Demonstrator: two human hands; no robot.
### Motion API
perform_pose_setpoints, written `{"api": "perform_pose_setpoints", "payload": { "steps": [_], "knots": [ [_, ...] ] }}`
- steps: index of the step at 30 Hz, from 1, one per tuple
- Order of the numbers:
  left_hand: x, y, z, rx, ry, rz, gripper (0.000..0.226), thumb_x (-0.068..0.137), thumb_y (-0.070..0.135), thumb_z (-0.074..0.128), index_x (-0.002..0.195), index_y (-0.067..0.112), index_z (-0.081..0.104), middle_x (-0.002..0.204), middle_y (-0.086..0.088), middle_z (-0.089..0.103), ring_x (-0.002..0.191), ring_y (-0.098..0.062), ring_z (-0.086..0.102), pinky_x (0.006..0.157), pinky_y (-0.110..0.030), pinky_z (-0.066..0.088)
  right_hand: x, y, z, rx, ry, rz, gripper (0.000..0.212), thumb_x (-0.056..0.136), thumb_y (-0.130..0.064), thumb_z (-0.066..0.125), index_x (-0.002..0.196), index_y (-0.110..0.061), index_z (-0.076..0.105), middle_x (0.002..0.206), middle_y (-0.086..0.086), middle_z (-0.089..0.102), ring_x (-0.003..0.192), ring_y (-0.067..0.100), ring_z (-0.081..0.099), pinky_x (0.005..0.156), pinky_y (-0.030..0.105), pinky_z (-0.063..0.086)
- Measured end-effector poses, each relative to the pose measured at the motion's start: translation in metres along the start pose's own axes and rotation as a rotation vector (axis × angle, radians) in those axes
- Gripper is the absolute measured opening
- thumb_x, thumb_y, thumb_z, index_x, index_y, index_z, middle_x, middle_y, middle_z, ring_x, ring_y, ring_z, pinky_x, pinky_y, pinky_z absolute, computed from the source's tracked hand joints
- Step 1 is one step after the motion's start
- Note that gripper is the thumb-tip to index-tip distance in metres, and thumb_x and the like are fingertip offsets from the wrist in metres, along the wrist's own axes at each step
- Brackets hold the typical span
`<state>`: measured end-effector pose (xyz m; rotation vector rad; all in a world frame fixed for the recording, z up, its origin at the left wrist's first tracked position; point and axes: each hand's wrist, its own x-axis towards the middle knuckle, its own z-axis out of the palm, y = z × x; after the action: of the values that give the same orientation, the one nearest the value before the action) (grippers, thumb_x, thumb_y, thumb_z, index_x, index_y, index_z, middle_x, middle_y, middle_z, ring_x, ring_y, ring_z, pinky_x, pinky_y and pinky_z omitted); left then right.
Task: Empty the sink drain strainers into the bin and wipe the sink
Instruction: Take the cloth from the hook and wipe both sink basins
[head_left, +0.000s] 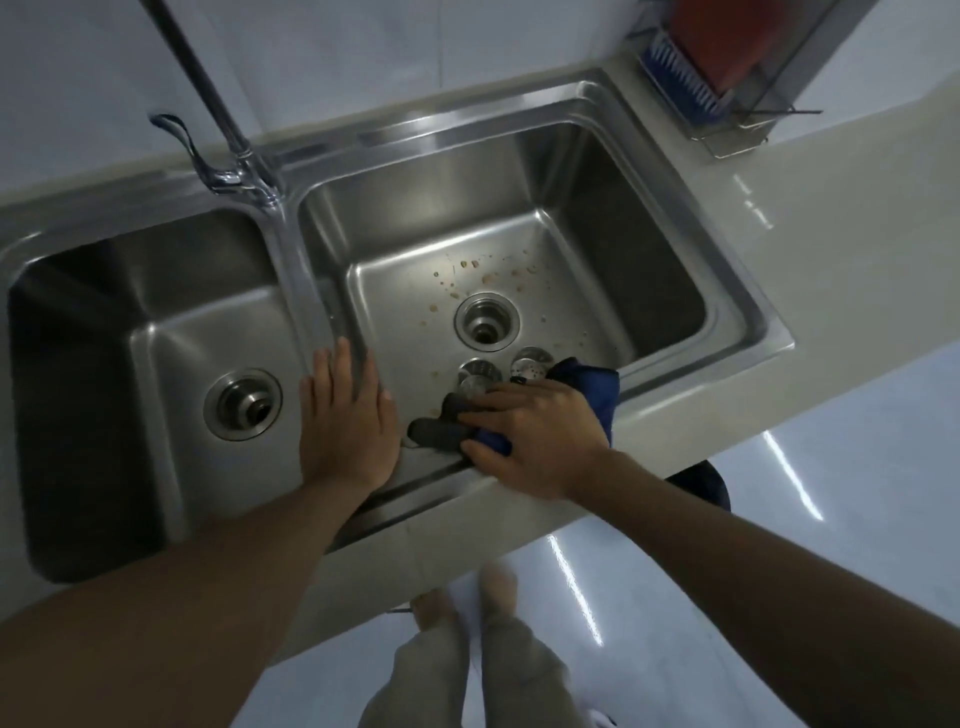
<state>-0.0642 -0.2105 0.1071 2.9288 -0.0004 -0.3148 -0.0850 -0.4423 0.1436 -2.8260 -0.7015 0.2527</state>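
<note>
A steel double sink (691, 291) fills the view. The right basin has brown stains (485, 278) around its open drain (487, 321). Two metal strainers (479, 375) (531, 362) lie in that basin near its front wall. My right hand (530, 434) presses a blue cloth (597, 392) against the front rim of the right basin, fingers spread over it. My left hand (345, 415) rests flat on the divider between the basins, fingers straight. The left basin has its own drain (243, 404).
A chrome tap (234, 150) rises behind the divider. A wire rack (737, 93) with a blue brush and a red item stands at the back right on the pale counter (857, 249). Glossy floor and my legs show below.
</note>
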Motion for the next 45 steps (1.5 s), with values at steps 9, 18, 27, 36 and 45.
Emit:
{"api": "perform_pose_setpoints", "payload": {
  "steps": [9, 18, 27, 36, 45],
  "knots": [
    [0.001, 0.023, 0.002, 0.078, -0.069, 0.163, 0.067, 0.1, 0.055, 0.009, 0.159, 0.024, 0.018, 0.169, -0.004, 0.004, 0.155, -0.021, -0.01, 0.124, -0.043, -0.012, -0.019, 0.074, -0.011, -0.224, 0.177, 0.484, 0.045, 0.092, -0.06, 0.039, 0.081, -0.031, 0.071, 0.091, -0.009, 0.071, 0.081, 0.015, 0.063, 0.082, 0.031, 0.045],
    [0.01, 0.136, 0.019, -0.194, -0.329, 0.32, 0.069, 0.102, 0.056, 0.019, 0.16, 0.027, -0.001, 0.168, 0.004, -0.007, 0.154, -0.015, -0.011, 0.126, -0.043, -0.006, -0.059, 0.146, -0.027, -0.173, 0.29, 0.458, 0.035, 0.095, -0.048, 0.056, 0.117, -0.026, 0.073, 0.128, -0.003, 0.067, 0.123, 0.025, 0.056, 0.099, 0.041, 0.045],
    [0.026, 0.158, 0.032, -0.18, -0.389, 0.256, 0.08, 0.091, 0.074, 0.011, 0.158, 0.035, -0.008, 0.166, 0.014, -0.016, 0.15, -0.006, -0.021, 0.124, -0.041, -0.011, -0.042, 0.245, -0.048, -0.316, 0.114, 0.495, 0.038, 0.102, -0.041, 0.044, 0.139, -0.034, 0.053, 0.161, -0.002, 0.03, 0.148, 0.033, 0.023, 0.12, 0.051, 0.019],
    [0.033, 0.155, 0.036, -0.209, -0.437, 0.274, 0.076, 0.091, 0.078, 0.01, 0.156, 0.043, -0.01, 0.162, 0.026, -0.02, 0.146, 0.005, -0.025, 0.125, -0.04, -0.007, 0.02, 0.261, -0.048, -0.409, -0.027, 0.41, 0.065, 0.101, -0.046, 0.038, 0.158, -0.025, 0.017, 0.167, 0.006, 0.003, 0.151, 0.038, -0.003, 0.121, 0.057, 0.001],
    [0.042, 0.158, 0.043, -0.253, -0.353, 0.263, 0.082, 0.088, 0.082, 0.013, 0.158, 0.041, -0.005, 0.164, 0.023, -0.015, 0.148, 0.005, -0.022, 0.126, -0.038, -0.004, 0.066, 0.278, -0.068, -0.419, -0.052, 0.361, 0.067, 0.101, -0.044, 0.038, 0.159, -0.026, 0.011, 0.167, 0.003, 0.002, 0.152, 0.032, -0.003, 0.121, 0.056, 0.005]
  ]
}}
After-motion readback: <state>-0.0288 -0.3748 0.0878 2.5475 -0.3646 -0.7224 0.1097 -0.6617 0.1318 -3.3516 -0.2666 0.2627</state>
